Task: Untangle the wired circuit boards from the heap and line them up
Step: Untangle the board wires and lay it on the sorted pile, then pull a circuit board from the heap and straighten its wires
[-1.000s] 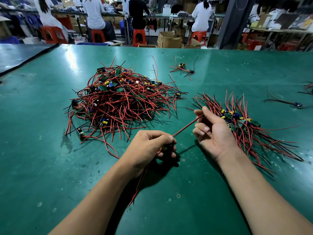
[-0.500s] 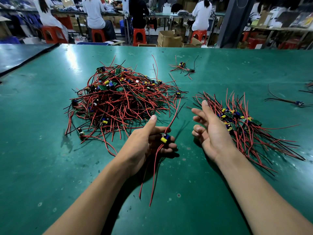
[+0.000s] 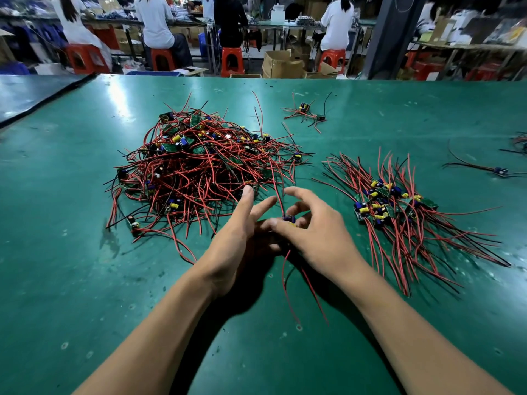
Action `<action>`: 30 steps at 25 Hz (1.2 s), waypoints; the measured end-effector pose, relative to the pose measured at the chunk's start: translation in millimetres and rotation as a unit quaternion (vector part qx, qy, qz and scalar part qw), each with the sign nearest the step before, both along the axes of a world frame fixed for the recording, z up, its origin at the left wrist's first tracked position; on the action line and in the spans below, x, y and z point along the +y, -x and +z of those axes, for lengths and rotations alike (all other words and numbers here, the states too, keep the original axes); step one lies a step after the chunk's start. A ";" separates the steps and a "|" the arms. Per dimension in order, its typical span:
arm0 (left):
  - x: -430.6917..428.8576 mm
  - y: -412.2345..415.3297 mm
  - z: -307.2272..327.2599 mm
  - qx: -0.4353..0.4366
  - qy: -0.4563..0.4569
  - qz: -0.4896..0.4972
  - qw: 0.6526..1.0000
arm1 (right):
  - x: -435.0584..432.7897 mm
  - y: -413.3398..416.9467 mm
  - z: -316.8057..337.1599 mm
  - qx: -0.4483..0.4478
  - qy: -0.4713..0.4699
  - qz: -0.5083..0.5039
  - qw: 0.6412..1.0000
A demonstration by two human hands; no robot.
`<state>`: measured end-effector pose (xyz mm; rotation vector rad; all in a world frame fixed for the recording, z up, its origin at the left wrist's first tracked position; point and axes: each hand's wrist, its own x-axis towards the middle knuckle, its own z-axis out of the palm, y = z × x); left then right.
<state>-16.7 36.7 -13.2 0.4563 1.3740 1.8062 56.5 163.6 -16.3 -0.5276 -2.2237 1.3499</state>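
Observation:
A tangled heap (image 3: 199, 169) of small circuit boards with red and black wires lies on the green table (image 3: 71, 280) at centre left. To the right lies a lined-up bundle (image 3: 396, 212) of boards, wires fanned out. Between them my hands meet around one wired board (image 3: 288, 219), with a blue and yellow part on it. My right hand (image 3: 310, 229) pinches that board between thumb and fingers. My left hand (image 3: 239, 235) sits under and beside it with the fingers spread. The board's red wires trail up past my fingers and down toward me.
A few loose wired boards (image 3: 306, 111) lie at the far centre of the table, one more (image 3: 499, 170) at the right and another clump at the right edge (image 3: 520, 142). Beyond the table's far edge, people sit on red stools (image 3: 232, 59) beside cardboard boxes.
My right hand has come left from beside the lined-up bundle and taken the board that my left hand held. My left hand has opened its fingers.

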 end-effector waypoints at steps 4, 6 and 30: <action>2.9 0.2 0.2 0.013 0.009 0.001 1.000 | 20.4 -2.7 4.2 0.035 -0.014 -0.087 0.995; 2.7 1.5 -1.5 0.016 0.014 0.007 1.000 | 34.5 -4.9 6.1 0.062 -0.024 -0.154 0.986; 3.1 4.5 -3.3 -0.003 0.016 0.040 0.999 | 51.9 -8.4 -7.7 -0.164 -0.288 -0.156 0.931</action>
